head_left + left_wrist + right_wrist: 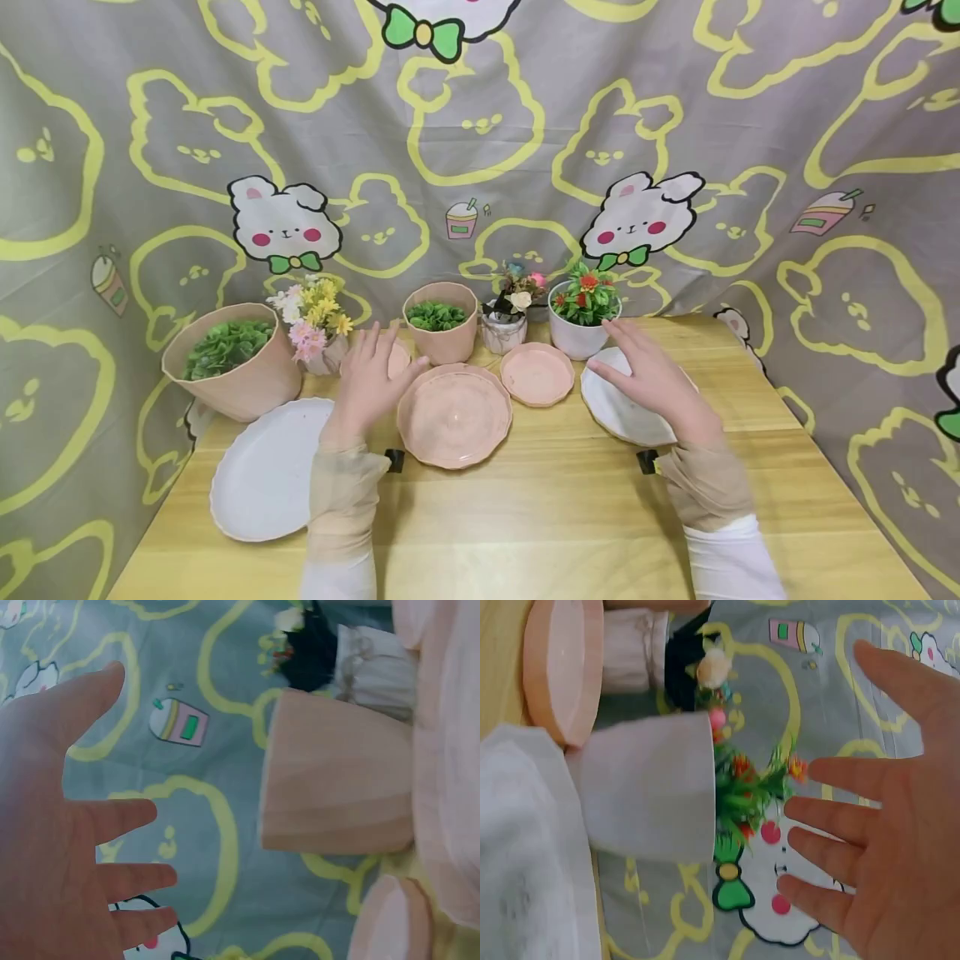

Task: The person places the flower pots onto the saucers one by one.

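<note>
Left hand [365, 383] and right hand [651, 377] raised, fingers apart

Both hands are clamped on nothing, palms up off the table [525, 533]. In the head view the left one hangs between the left white saucer [262, 475], which lies near left, and the large pink saucer [455, 417], mid-scene; it partly hides a small pink saucer [399, 362]. The right one overlaps the right white saucer [618, 408], which lies just nearer than the white pot [577, 337] (red flowers [588, 283] fill it). Whether its fingertips touch those flowers, I cannot tell. Far left stands the big pink pot [262, 383]; far centre, the smaller pink pot [450, 347]
</note>
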### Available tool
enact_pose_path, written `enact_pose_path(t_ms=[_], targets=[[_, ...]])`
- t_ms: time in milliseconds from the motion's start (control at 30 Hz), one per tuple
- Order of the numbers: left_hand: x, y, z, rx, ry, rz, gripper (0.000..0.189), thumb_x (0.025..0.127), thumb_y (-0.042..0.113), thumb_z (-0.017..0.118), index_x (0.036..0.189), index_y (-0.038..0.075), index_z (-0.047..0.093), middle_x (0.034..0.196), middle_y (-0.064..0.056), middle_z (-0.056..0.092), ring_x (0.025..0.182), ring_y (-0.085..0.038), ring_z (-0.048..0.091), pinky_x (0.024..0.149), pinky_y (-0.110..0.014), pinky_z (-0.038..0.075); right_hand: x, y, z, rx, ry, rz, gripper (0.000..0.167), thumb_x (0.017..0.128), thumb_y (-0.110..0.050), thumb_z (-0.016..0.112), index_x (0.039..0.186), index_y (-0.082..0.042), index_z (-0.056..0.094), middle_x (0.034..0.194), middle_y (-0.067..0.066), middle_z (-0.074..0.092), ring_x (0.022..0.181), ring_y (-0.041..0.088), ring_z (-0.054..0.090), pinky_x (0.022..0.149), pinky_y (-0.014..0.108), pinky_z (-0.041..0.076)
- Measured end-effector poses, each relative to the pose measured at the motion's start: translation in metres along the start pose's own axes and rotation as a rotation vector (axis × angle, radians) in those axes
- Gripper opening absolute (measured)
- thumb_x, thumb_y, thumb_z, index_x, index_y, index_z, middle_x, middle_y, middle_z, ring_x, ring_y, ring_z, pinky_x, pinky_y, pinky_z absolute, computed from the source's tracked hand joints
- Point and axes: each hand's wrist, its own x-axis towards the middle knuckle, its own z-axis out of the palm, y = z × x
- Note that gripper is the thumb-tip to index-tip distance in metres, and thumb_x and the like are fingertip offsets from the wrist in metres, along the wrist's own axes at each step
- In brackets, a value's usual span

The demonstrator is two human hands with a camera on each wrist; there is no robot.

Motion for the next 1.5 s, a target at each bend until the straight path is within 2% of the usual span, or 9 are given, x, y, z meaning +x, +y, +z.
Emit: enact_pose_path(t_ms=[167, 400, 567, 767, 933, 1067, 1267, 1400, 1500], targets=[[0.018, 0.003, -0.016, -0.081, -0.027, 0.031, 0.082, 0.093, 0.057, 0.054, 0.156, 0.016, 0.022, 0.161, -0.022, 0.017, 0.149, -0.044, 0.013, 0.116, -0.068, 0.018, 0.007, -0.015, 0.010, 0.070, 0.043, -0.049, 0.070, 0.097, -0.047, 0.055, 0.150, -0.005, 0.036, 0.153, 0.020, 0.038, 0.144, 0.042, 0.029, 0.116, 0.060, 0.026], [0.046, 0.000, -0.031, -0.175, -0.063, 0.026, 0.084, 0.095, 0.059, 0.048, 0.157, 0.012, 0.016, 0.161, -0.021, 0.017, 0.148, -0.041, 0.019, 0.118, -0.061, 0.023, 0.014, -0.037, 0.032, 0.143, 0.096, -0.102, 0.060, 0.097, -0.040, 0.059, 0.142, -0.002, 0.047, 0.144, 0.019, 0.050, 0.136, 0.039, 0.043, 0.111, 0.055, 0.038], [0.058, -0.005, -0.032, -0.175, -0.128, -0.014, 0.089, 0.092, 0.068, 0.043, 0.157, 0.015, 0.013, 0.162, -0.019, 0.018, 0.148, -0.040, 0.019, 0.119, -0.060, 0.023, 0.018, -0.047, 0.051, 0.169, 0.101, -0.124, 0.051, 0.096, -0.035, 0.061, 0.135, -0.002, 0.055, 0.133, 0.019, 0.060, 0.126, 0.036, 0.053, 0.107, 0.052, 0.044], [0.073, -0.017, -0.021, -0.216, -0.167, -0.060, 0.089, 0.092, 0.071, 0.041, 0.157, 0.016, 0.015, 0.162, -0.017, 0.021, 0.147, -0.041, 0.022, 0.118, -0.060, 0.024, 0.025, -0.057, 0.077, 0.172, 0.049, -0.136, 0.042, 0.094, -0.029, 0.064, 0.125, 0.000, 0.058, 0.103, 0.016, 0.067, 0.093, 0.029, 0.064, 0.080, 0.041, 0.055], [0.084, -0.027, -0.006, -0.272, -0.136, -0.078, 0.086, 0.093, 0.068, 0.041, 0.155, 0.011, 0.023, 0.158, -0.018, 0.030, 0.144, -0.040, 0.031, 0.117, -0.058, 0.029, 0.027, -0.067, 0.100, 0.176, -0.001, -0.073, 0.034, 0.092, -0.024, 0.067, 0.112, 0.002, 0.060, 0.073, 0.004, 0.061, 0.062, 0.013, 0.055, 0.057, 0.025, 0.047], [0.092, -0.035, 0.008, -0.342, -0.099, -0.098, 0.080, 0.097, 0.061, 0.042, 0.153, 0.007, 0.027, 0.154, -0.021, 0.037, 0.138, -0.039, 0.041, 0.115, -0.056, 0.034, 0.025, -0.073, 0.117, 0.167, -0.027, -0.004, 0.028, 0.091, -0.023, 0.067, 0.104, 0.001, 0.060, 0.061, 0.000, 0.055, 0.049, 0.009, 0.046, 0.048, 0.023, 0.039], [0.104, -0.038, 0.029, -0.484, -0.017, -0.185, 0.065, 0.102, 0.046, 0.043, 0.150, 0.003, 0.034, 0.146, -0.023, 0.047, 0.127, -0.037, 0.053, 0.110, -0.051, 0.042, 0.023, -0.077, 0.134, 0.193, -0.027, 0.053, 0.024, 0.088, -0.020, 0.068, 0.098, 0.000, 0.061, 0.059, -0.002, 0.050, 0.051, 0.012, 0.044, 0.050, 0.026, 0.038], [0.112, -0.040, 0.040, -0.529, 0.066, -0.239, 0.056, 0.103, 0.037, 0.044, 0.144, -0.001, 0.043, 0.139, -0.023, 0.054, 0.116, -0.039, 0.060, 0.105, -0.049, 0.046, 0.023, -0.078, 0.140, 0.200, -0.026, 0.073, 0.024, 0.088, -0.019, 0.069, 0.100, 0.001, 0.061, 0.061, -0.003, 0.049, 0.053, 0.012, 0.044, 0.051, 0.025, 0.038], [0.117, -0.040, 0.046, -0.537, 0.127, -0.277, 0.047, 0.101, 0.029, 0.046, 0.137, 0.000, 0.052, 0.133, -0.022, 0.059, 0.114, -0.036, 0.061, 0.103, -0.046, 0.048, 0.024, -0.078, 0.143, 0.211, -0.042, 0.082, 0.025, 0.087, -0.018, 0.070, 0.101, 0.001, 0.061, 0.061, -0.002, 0.049, 0.053, 0.012, 0.044, 0.051, 0.025, 0.037]])
